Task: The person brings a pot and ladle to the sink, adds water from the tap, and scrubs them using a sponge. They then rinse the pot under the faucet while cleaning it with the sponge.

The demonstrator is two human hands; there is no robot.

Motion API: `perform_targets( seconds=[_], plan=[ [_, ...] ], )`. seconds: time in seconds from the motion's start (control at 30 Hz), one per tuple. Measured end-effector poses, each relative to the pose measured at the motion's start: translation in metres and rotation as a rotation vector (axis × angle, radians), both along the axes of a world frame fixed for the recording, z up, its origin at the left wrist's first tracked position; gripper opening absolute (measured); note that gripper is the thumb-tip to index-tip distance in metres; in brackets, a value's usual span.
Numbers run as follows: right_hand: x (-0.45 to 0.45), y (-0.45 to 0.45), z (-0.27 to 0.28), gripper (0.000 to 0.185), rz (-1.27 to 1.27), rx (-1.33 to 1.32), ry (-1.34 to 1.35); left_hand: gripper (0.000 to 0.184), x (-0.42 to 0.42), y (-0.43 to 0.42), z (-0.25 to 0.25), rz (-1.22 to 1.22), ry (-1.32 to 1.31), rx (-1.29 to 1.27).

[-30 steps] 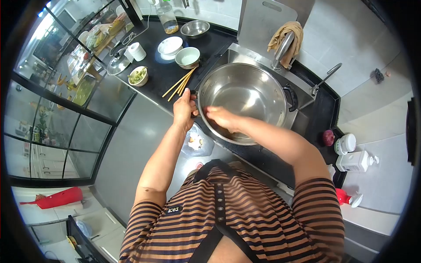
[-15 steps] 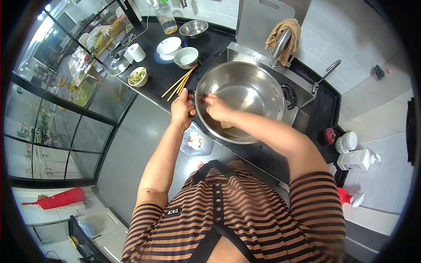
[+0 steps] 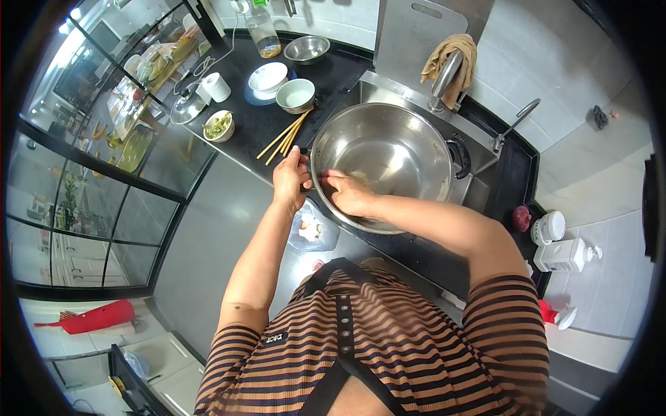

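A large, shiny steel pot [image 3: 406, 156] rests tilted over the sink, its open mouth facing me. My left hand [image 3: 291, 182] is closed around the black handle on the pot's left side. Inside the pot, near the lower left wall, is my right hand [image 3: 349, 194], fingers bent and pressed to the metal. A pale, fuzzy patch [image 3: 359, 177] shows beside its knuckles; whether this is a scrubber or a reflection I cannot make out. The palm side of that hand is hidden.
The sink [image 3: 371, 87] lies under the pot, with a brown cloth [image 3: 466, 52] over its faucet [image 3: 444, 80]. Chopsticks [image 3: 286, 135], a green bowl [image 3: 296, 93] and a bowl of greens [image 3: 219, 126] stand left. A bagged bin [image 3: 312, 232] is below; a pump bottle [image 3: 558, 254] stands right.
My right hand has moved down along the pot's inner left wall and is less blurred. The left hand keeps its hold on the handle. The view has shifted slightly.
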State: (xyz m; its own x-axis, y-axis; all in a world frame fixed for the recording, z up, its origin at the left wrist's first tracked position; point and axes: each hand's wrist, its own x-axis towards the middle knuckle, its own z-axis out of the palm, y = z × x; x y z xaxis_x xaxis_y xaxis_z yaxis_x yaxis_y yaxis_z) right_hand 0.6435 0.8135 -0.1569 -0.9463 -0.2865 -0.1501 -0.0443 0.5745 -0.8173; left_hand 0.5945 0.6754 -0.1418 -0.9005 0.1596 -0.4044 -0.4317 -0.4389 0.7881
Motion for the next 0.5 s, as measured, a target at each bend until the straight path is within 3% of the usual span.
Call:
perform_targets(
  seconds=[0.07, 0.13, 0.2, 0.3, 0.5],
  plan=[
    [-0.003, 0.003, -0.014, 0.047, 0.07, -0.08, 0.017, 0.028, -0.001, -0.001, -0.003, -0.007, 0.014, 0.02],
    [-0.013, -0.001, -0.04, 0.048, -0.061, -0.03, 0.062, 0.028, 0.001, 0.0, -0.001, -0.004, 0.013, 0.006],
    [-0.007, -0.003, -0.006, 0.049, -0.14, 0.009, -0.051, 0.028, 0.0, -0.002, -0.002, -0.009, 0.009, 0.017],
    [0.005, 0.004, -0.007, 0.045, 0.062, -0.125, -0.048, 0.027, 0.001, -0.001, 0.0, 0.003, 0.014, 0.001],
    [0.001, 0.003, 0.007, 0.041, -0.021, -0.118, -0.017, 0.027, 0.0, -0.001, -0.001, 0.001, 0.013, 0.011]
  ],
)
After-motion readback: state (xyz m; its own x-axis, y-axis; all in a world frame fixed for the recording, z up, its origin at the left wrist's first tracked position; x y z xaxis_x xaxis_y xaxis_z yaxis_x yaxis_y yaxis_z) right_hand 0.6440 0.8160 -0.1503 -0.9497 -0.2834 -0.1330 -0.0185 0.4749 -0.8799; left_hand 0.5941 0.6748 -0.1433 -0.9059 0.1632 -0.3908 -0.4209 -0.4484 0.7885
